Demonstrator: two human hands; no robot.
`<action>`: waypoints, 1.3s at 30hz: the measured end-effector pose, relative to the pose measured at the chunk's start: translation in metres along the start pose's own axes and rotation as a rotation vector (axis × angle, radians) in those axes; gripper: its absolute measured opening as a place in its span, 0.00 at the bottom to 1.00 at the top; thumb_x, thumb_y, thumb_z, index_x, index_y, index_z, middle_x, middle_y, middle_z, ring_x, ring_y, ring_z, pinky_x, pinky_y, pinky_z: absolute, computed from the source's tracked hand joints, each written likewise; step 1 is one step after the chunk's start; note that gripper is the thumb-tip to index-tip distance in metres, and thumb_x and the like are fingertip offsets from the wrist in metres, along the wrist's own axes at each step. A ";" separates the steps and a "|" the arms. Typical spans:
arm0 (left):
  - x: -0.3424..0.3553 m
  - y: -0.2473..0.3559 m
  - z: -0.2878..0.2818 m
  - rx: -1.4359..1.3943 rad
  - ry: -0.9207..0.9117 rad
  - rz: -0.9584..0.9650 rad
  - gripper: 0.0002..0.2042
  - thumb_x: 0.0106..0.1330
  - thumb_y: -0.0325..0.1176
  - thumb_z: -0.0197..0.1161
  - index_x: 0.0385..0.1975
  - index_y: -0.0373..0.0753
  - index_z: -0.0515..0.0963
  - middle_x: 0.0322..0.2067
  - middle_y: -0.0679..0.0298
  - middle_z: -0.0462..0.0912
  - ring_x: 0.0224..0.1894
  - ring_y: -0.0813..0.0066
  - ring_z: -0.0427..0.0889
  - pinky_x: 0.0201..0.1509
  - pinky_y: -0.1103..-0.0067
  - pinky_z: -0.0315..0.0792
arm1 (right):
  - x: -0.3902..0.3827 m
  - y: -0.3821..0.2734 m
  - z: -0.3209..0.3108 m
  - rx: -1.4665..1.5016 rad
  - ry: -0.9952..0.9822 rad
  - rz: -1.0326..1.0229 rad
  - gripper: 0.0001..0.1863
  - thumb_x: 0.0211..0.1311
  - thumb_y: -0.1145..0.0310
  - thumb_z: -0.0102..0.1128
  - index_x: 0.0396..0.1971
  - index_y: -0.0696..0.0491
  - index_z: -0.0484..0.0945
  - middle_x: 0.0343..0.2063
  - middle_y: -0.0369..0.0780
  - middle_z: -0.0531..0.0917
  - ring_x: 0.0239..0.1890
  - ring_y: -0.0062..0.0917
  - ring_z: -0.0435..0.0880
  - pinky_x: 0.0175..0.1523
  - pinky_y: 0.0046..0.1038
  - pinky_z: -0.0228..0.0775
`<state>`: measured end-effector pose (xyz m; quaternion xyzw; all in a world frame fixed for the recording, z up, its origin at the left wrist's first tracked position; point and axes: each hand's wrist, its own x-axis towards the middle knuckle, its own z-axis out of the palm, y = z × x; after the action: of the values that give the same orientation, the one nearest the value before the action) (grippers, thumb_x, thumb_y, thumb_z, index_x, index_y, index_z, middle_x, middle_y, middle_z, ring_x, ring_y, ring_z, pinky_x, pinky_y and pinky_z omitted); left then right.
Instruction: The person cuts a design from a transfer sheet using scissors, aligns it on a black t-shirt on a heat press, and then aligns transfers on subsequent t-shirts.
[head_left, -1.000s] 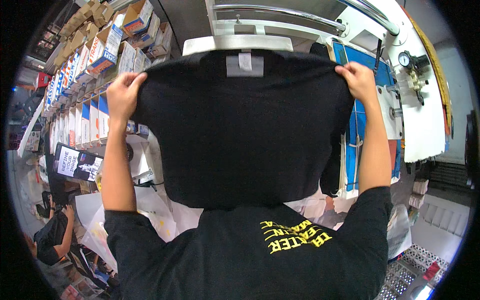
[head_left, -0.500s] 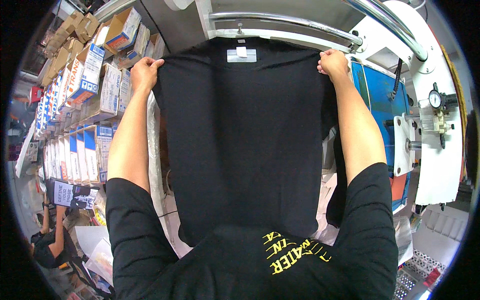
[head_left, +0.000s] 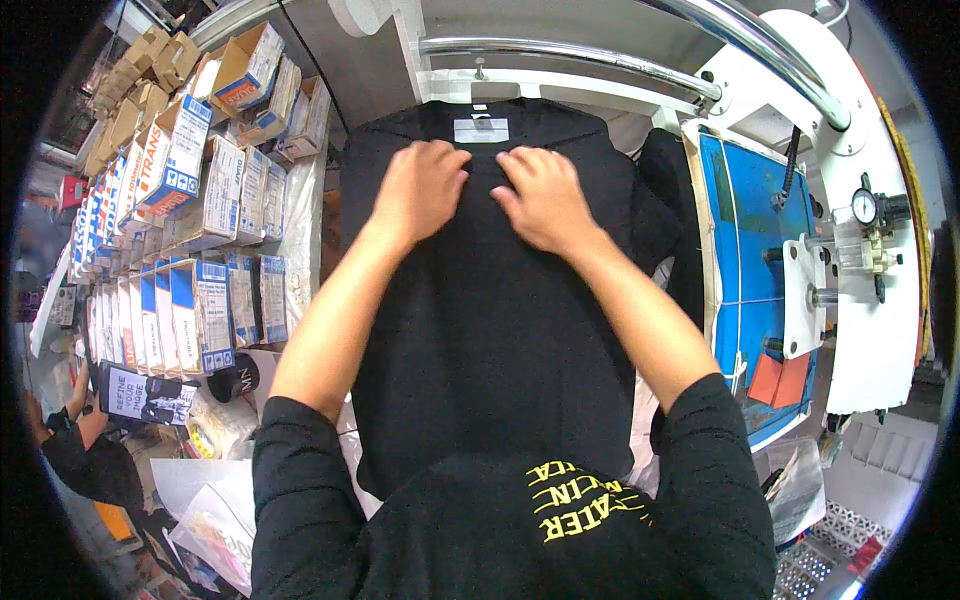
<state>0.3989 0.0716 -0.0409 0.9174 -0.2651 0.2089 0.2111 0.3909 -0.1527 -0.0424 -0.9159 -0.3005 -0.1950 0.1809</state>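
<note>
A black T-shirt (head_left: 490, 330) lies spread out in front of me, its collar at the far end. Inside the neck shows a pale rectangular label (head_left: 481, 130). My left hand (head_left: 425, 188) rests on the cloth just below the collar, fingers bent and thumb toward the middle. Close beside it, my right hand (head_left: 545, 196) touches the shirt with its fingers apart and thumb stretched out. Neither hand grips any cloth that I can see. The shirt covers most of the surface under it.
Beyond the collar runs a metal bar (head_left: 570, 47) on a white machine frame. A blue panel (head_left: 755, 220) and a pressure gauge (head_left: 864, 206) stand to the right. Stacked cardboard boxes (head_left: 215, 190) fill the left. Another person (head_left: 95, 455) is at the lower left.
Both hands have let go of the shirt's shoulders and moved inward to below the collar. The shirt now lies flatter, its shoulders lowered.
</note>
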 end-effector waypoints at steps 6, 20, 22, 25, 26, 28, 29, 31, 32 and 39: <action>0.011 0.013 0.018 0.123 -0.057 -0.222 0.10 0.63 0.36 0.59 0.41 0.44 0.81 0.39 0.60 0.80 0.45 0.52 0.78 0.49 0.56 0.70 | 0.029 -0.017 0.013 -0.149 -0.101 0.245 0.18 0.60 0.54 0.57 0.44 0.50 0.81 0.44 0.43 0.80 0.49 0.40 0.77 0.55 0.48 0.64; -0.301 0.095 -0.100 -1.031 -0.059 -1.307 0.31 0.73 0.50 0.50 0.68 0.34 0.63 0.68 0.53 0.65 0.70 0.57 0.63 0.74 0.67 0.56 | -0.298 -0.043 -0.113 0.660 0.016 1.132 0.31 0.72 0.53 0.51 0.64 0.62 0.66 0.61 0.52 0.72 0.64 0.42 0.70 0.70 0.38 0.58; -0.356 0.111 -0.102 -1.349 -0.031 -1.555 0.33 0.75 0.55 0.49 0.70 0.35 0.63 0.69 0.56 0.66 0.71 0.61 0.63 0.74 0.68 0.56 | -0.346 -0.044 -0.114 1.182 -0.016 1.532 0.31 0.74 0.48 0.48 0.63 0.59 0.69 0.60 0.48 0.75 0.63 0.35 0.73 0.69 0.35 0.62; -0.426 0.120 -0.117 -1.355 -0.086 -1.554 0.29 0.73 0.49 0.56 0.65 0.32 0.68 0.62 0.56 0.74 0.63 0.64 0.73 0.69 0.69 0.63 | -0.403 -0.060 -0.136 1.264 -0.121 1.613 0.24 0.73 0.53 0.54 0.55 0.57 0.75 0.52 0.43 0.81 0.54 0.31 0.79 0.63 0.33 0.69; -0.436 0.111 -0.123 -1.358 -0.113 -1.451 0.27 0.72 0.45 0.60 0.63 0.30 0.69 0.58 0.55 0.78 0.60 0.65 0.76 0.67 0.70 0.67 | -0.418 -0.054 -0.141 1.273 -0.106 1.494 0.19 0.72 0.55 0.57 0.48 0.57 0.80 0.43 0.40 0.86 0.45 0.28 0.84 0.57 0.32 0.73; -0.418 0.119 -0.155 -1.370 -0.003 -1.460 0.20 0.72 0.38 0.61 0.56 0.30 0.75 0.52 0.58 0.82 0.54 0.69 0.79 0.62 0.74 0.70 | -0.406 -0.067 -0.159 1.504 0.171 1.463 0.11 0.70 0.62 0.61 0.42 0.55 0.81 0.44 0.41 0.85 0.45 0.27 0.84 0.57 0.32 0.73; -0.430 0.113 -0.154 -1.314 -0.020 -1.436 0.17 0.72 0.37 0.61 0.53 0.31 0.76 0.49 0.60 0.83 0.51 0.71 0.80 0.59 0.75 0.71 | -0.402 -0.068 -0.164 1.452 0.185 1.492 0.10 0.70 0.64 0.61 0.41 0.55 0.81 0.44 0.41 0.85 0.45 0.28 0.84 0.58 0.33 0.73; -0.435 0.119 -0.155 -1.283 -0.012 -1.519 0.12 0.71 0.35 0.63 0.47 0.34 0.79 0.41 0.64 0.86 0.42 0.76 0.82 0.53 0.77 0.74 | -0.410 -0.067 -0.163 1.382 0.218 1.526 0.08 0.69 0.65 0.61 0.39 0.55 0.80 0.44 0.42 0.85 0.46 0.30 0.84 0.58 0.35 0.73; -0.442 0.117 -0.155 -1.380 0.023 -1.500 0.12 0.71 0.35 0.63 0.47 0.34 0.78 0.42 0.64 0.86 0.44 0.74 0.83 0.54 0.76 0.75 | -0.416 -0.063 -0.159 1.368 0.239 1.525 0.08 0.69 0.65 0.61 0.39 0.55 0.80 0.44 0.41 0.85 0.46 0.30 0.84 0.58 0.35 0.73; -0.454 0.124 -0.154 -1.637 0.224 -1.421 0.11 0.69 0.33 0.64 0.47 0.36 0.79 0.43 0.63 0.85 0.44 0.74 0.84 0.55 0.75 0.75 | -0.414 -0.063 -0.171 1.475 0.308 1.485 0.15 0.68 0.64 0.62 0.48 0.57 0.79 0.50 0.43 0.83 0.56 0.32 0.79 0.67 0.37 0.65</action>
<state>-0.0641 0.2337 -0.1047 0.4182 0.2877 -0.1182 0.8534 0.0017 -0.3810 -0.0748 -0.4985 0.3172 0.0813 0.8027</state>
